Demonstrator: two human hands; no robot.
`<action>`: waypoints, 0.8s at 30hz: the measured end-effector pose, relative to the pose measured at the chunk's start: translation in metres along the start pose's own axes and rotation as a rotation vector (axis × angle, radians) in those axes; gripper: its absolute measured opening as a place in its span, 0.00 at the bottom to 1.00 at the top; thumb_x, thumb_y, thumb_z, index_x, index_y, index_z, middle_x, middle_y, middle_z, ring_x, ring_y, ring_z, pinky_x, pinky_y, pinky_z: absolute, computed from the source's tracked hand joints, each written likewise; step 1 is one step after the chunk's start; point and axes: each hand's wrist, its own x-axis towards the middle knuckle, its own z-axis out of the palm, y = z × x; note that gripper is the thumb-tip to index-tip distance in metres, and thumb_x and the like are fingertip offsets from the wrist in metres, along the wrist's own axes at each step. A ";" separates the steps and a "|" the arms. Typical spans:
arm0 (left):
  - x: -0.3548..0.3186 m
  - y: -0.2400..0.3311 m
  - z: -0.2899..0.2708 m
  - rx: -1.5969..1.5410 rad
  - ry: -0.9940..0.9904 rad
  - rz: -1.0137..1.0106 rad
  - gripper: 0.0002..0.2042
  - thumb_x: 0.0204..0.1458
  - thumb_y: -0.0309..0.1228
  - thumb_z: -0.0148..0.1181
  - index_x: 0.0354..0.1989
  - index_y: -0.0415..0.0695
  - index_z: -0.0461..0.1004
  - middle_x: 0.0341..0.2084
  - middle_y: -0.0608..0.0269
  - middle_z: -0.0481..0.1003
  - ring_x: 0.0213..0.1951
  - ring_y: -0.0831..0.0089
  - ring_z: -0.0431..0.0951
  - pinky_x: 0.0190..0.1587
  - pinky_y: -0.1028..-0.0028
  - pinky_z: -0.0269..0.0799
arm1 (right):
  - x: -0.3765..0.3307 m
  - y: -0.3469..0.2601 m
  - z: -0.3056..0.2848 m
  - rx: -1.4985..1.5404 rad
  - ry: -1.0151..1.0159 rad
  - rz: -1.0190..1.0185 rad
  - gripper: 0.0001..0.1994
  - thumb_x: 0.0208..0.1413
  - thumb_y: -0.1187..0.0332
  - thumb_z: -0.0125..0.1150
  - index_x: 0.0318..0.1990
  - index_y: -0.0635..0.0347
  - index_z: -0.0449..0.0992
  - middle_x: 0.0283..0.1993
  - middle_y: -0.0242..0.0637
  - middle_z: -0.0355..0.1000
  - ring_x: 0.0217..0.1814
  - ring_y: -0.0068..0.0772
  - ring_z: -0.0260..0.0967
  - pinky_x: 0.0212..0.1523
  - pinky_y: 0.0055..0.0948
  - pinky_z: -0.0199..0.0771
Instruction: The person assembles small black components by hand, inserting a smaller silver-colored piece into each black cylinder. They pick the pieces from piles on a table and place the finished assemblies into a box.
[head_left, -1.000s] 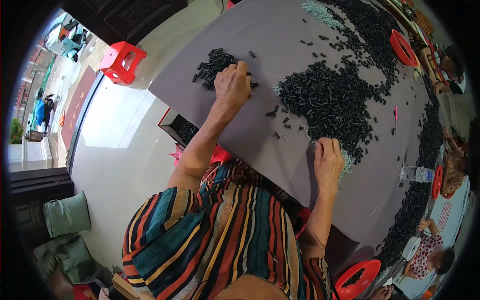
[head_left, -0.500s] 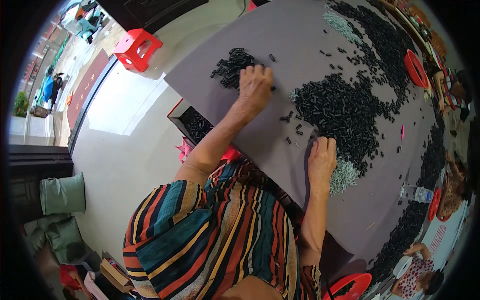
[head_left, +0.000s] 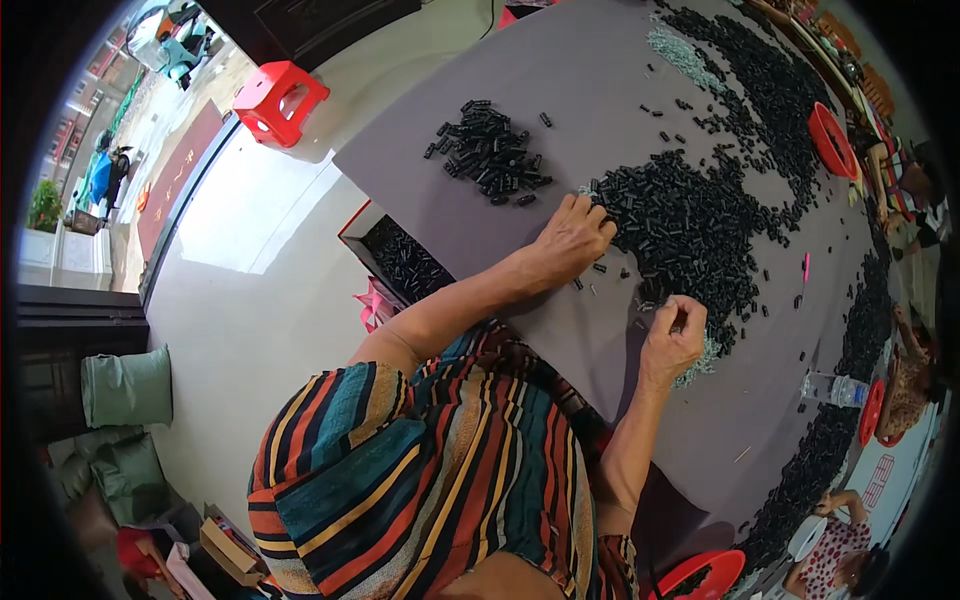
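A large heap of short black tube-like pieces (head_left: 690,225) covers the middle of the grey table (head_left: 420,215). At its left edge is my left hand (head_left: 572,243), fingers curled together; whether a piece is between them is hidden. My right hand (head_left: 673,340) is at the heap's near edge, thumb and fingers pinched; what they hold is too small to make out. Partly behind that hand lies a patch of small pale green-grey pieces (head_left: 697,368). Farther left sits a smaller pile of black pieces (head_left: 490,155), apart from both hands.
Below the table's left edge stands a box of black pieces (head_left: 400,255). A red stool (head_left: 280,103) is on the floor. Red basins (head_left: 834,140) and a clear bottle (head_left: 835,388) rest along the right side, where other people (head_left: 835,550) sit. A pink stick (head_left: 806,267) lies on the table.
My left hand has moved from the smaller pile right and nearer, to the large heap's edge. My right hand has shifted slightly right and nearer, its fingers now pinched.
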 end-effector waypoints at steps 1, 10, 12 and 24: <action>-0.002 -0.001 0.000 0.004 -0.002 -0.004 0.04 0.38 0.23 0.52 0.24 0.40 0.69 0.26 0.57 0.66 0.34 0.63 0.65 0.38 0.67 0.59 | 0.001 0.004 0.003 0.043 0.055 0.031 0.02 0.49 0.76 0.52 0.31 0.64 0.69 0.26 0.32 0.64 0.23 0.22 0.61 0.25 0.22 0.63; 0.008 0.019 -0.001 -0.132 0.102 0.069 0.05 0.37 0.24 0.52 0.25 0.41 0.69 0.26 0.57 0.66 0.34 0.64 0.64 0.38 0.67 0.58 | 0.003 0.011 -0.003 0.314 0.181 0.191 0.06 0.55 0.72 0.52 0.37 0.66 0.68 0.31 0.31 0.66 0.25 0.17 0.61 0.27 0.17 0.64; 0.017 0.040 -0.005 -0.206 0.011 0.165 0.06 0.36 0.25 0.53 0.25 0.40 0.69 0.26 0.57 0.66 0.33 0.64 0.64 0.37 0.68 0.57 | 0.004 0.010 -0.005 0.368 0.181 0.221 0.07 0.55 0.72 0.52 0.38 0.66 0.69 0.31 0.31 0.66 0.26 0.17 0.61 0.27 0.17 0.64; 0.025 0.059 0.015 -0.022 -0.066 0.182 0.07 0.35 0.27 0.55 0.26 0.41 0.70 0.25 0.59 0.66 0.34 0.65 0.65 0.37 0.69 0.56 | -0.001 0.016 -0.003 0.391 0.108 0.202 0.08 0.55 0.71 0.53 0.40 0.66 0.70 0.32 0.30 0.67 0.27 0.16 0.61 0.27 0.16 0.64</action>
